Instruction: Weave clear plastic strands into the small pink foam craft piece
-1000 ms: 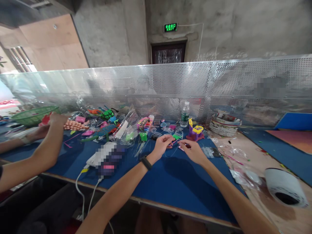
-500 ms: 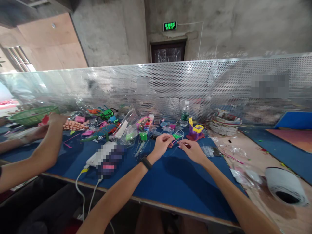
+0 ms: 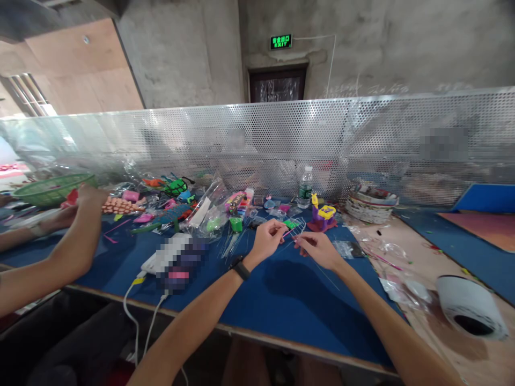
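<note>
A clear strand (image 3: pixel 327 275) has swung below the right hand (image 3: pixel 319 250) pinching it; the left hand (image 3: pixel 267 241) pinches a pink strip (image 3: pixel 286 234). Both seem light, springy: best pinched short.

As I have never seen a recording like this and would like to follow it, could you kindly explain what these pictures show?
There is no machine here: the work is done by a person's bare left hand and right hand. All the pictures come from one camera worn on that person's head, looking forward and down.

The hands meet over a flat blue work surface, pinching thin, pale strands between the fingertips; the piece is too fine to make out exactly. Just beyond are a clear plastic bottle with a green label and a purple-and-yellow toy figure. Small colourful items and clear plastic bags lie to the left.

The bare forearm at far left belongs to somebody else.
</note>
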`<action>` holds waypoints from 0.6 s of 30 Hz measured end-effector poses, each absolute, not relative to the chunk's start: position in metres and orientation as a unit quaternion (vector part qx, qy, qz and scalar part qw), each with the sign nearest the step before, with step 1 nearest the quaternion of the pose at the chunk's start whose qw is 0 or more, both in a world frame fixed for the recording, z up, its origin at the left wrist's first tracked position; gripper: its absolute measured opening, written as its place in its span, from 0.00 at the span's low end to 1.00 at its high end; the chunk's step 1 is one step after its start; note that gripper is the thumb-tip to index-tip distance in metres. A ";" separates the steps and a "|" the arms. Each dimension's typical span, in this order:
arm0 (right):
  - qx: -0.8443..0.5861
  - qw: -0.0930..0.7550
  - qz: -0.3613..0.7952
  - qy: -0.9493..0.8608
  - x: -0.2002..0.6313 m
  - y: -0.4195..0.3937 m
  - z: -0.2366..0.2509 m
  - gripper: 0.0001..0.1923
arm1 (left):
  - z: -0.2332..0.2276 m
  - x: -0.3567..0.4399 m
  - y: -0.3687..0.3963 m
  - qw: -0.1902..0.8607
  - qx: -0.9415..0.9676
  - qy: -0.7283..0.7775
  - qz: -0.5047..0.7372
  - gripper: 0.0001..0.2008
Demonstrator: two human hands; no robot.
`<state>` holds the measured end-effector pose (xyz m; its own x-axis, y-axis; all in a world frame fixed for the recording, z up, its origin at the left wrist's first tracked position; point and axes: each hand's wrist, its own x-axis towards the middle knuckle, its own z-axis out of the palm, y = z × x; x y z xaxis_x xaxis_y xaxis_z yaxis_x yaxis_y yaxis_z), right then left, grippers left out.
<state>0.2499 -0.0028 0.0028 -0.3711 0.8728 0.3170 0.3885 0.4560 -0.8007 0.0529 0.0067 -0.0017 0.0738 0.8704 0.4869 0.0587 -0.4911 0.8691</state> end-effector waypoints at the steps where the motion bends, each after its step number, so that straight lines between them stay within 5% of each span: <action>1: -0.415 0.388 0.322 -0.758 0.253 -0.001 0.003 0.18 | -0.001 0.051 0.008 0.359 0.645 0.360 0.570 0.14; 7: -0.427 0.532 0.282 -0.674 0.268 0.004 0.011 0.21 | 0.014 0.037 0.014 0.439 0.679 0.320 0.494 0.18; 11: -0.394 0.487 0.327 -0.707 0.259 -0.009 0.025 0.20 | 0.027 0.031 0.007 0.460 0.713 0.294 0.441 0.17; 18: -0.332 0.409 0.635 -0.565 0.245 -0.021 0.040 0.26 | 0.037 0.030 0.000 0.529 0.678 0.280 0.427 0.16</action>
